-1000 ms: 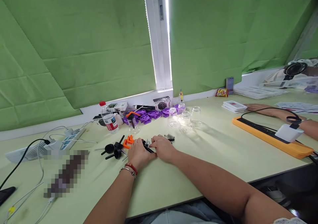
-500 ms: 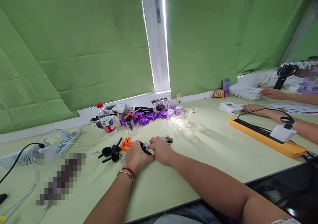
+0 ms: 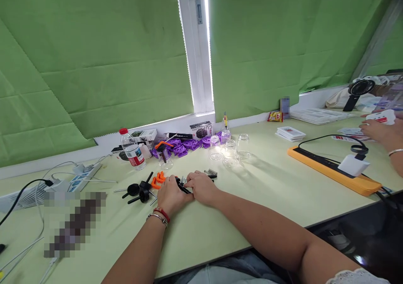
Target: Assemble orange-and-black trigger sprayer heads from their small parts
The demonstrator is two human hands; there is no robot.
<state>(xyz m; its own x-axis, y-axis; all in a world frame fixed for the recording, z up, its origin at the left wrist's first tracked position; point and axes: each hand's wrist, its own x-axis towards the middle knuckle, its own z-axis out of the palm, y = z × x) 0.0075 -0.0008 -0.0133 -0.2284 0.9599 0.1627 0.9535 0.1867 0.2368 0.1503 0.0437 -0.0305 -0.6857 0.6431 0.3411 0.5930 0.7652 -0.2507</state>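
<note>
On the near part of the table, my left hand is curled over a slim black part. Close against it, my right hand has its fingers bent down onto the same part. Most of the part is hidden under both hands, and its kind cannot be told. Small silvery pieces show just beyond the fingertips. Left of my left hand lie orange curved pieces and black parts with rods. A coil spring rests past my right hand.
Behind the hands stand clear glass jars, a jar with a black insert, a water bottle and a pile of purple pieces. To the right lies an orange power strip; beyond it, a co-worker's hand holds white cards.
My hands keep nearly the same hold on the black part. The view has shifted slightly. The co-worker's hands have left the white stacks, and one now holds cards farther right.
</note>
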